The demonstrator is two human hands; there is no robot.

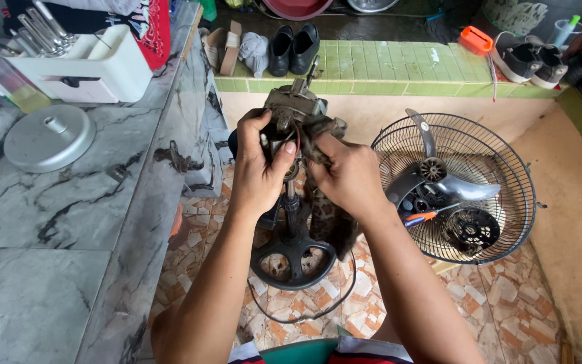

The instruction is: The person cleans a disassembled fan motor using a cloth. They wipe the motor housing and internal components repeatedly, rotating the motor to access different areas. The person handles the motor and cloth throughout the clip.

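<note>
Left hand (259, 176) clasps the bare fan motor (296, 111) from the side; right hand (349, 176) presses a dirty rag (331, 219) against it. The motor tops an upright stand (293, 232) — long axis vertical, shaft tilted up and away — above the tiled floor. The rag hides the motor's right flank. Detached fan guard (466, 185) lies beside.

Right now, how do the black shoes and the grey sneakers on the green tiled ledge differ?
The black shoes are plain, glossy slip-ons near the ledge's left end; the grey sneakers are matte, white-soled, at its right end by an orange box. Both pairs sit side by side on the green tiled ledge.
</note>
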